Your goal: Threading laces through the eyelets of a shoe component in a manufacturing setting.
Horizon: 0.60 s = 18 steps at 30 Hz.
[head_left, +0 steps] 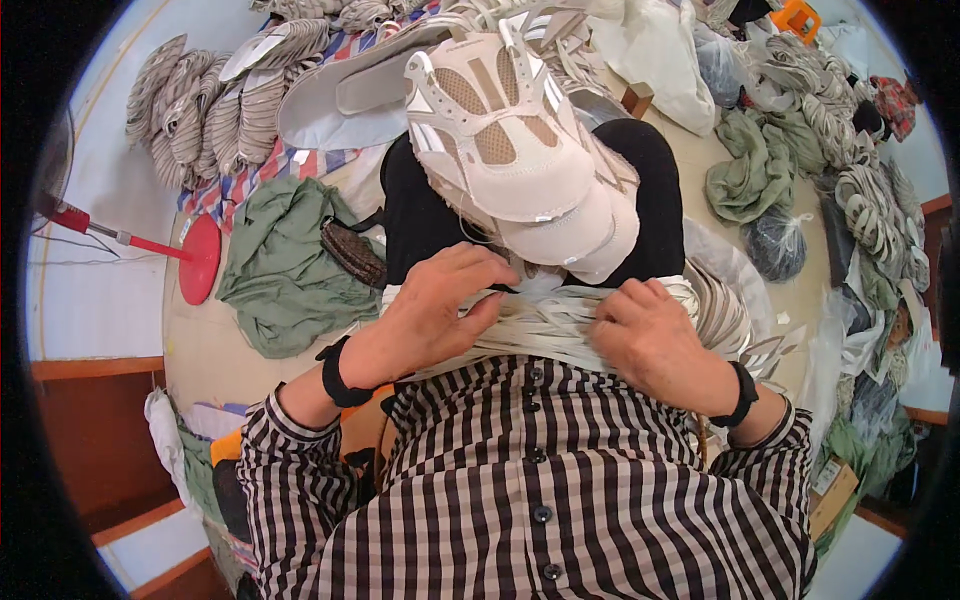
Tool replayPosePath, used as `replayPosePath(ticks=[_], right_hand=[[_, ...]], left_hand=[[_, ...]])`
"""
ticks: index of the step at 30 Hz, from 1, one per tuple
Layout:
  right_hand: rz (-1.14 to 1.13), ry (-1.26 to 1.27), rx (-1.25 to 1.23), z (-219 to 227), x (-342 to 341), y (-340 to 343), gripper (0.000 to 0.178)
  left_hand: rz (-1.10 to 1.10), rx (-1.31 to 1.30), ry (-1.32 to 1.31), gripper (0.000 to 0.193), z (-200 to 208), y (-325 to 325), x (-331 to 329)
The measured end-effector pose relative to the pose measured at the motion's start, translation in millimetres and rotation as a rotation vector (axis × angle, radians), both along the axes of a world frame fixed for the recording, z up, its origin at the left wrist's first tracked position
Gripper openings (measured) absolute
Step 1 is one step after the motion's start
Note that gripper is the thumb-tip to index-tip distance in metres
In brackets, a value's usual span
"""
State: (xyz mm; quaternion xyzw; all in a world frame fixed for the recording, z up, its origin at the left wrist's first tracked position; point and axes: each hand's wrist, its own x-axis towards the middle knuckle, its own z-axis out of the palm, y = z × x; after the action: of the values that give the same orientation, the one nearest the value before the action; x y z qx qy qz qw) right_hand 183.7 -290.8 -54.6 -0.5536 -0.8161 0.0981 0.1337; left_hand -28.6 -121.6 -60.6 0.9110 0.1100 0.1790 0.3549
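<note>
Evidently, a bundle of pale strips [545, 325] is pressed on the lap by the left hand [440, 305] and right hand [650, 335], grip closed loosely over it. Beige shoe uppers [510, 140] lie stacked just beyond; many strip piles [215, 100] remain untouched far left.

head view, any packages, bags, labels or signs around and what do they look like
Cardboard box: lower right floor edge, brown, with a small pale label on top.
Clear plastic bag: right of the knees, rounded, holding something dark.
White plastic bag: top centre-right, crumpled, plain.
No screens or signs in view.
</note>
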Motion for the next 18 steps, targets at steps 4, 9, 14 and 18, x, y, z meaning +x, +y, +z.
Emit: replayPosePath(ticks=[4, 9, 14, 18], right_hand=[[-0.092, 0.232, 0.056, 7.6, 3.7, 4.9, 0.006], [-0.088, 0.599, 0.027, 4.5, 6.5, 7.8, 0.007], [-0.331, 0.97, -0.367, 39.1, 12.6, 4.7, 0.007], [-0.422, 1.008, -0.39, 70.1, 34.3, -3.2, 0.009]], left_hand=[[-0.019, -0.124, -0.002, 0.025, 2.2, -2.9, -3.0], [-0.074, -0.155, -0.046, 0.025, 7.7, -11.2, 13.3], [-0.16, -0.286, 0.113, 0.02, 22.3, -16.0, 17.1], [-0.04, -0.152, 0.161, 0.018, 72.2, 10.6, -12.7]])
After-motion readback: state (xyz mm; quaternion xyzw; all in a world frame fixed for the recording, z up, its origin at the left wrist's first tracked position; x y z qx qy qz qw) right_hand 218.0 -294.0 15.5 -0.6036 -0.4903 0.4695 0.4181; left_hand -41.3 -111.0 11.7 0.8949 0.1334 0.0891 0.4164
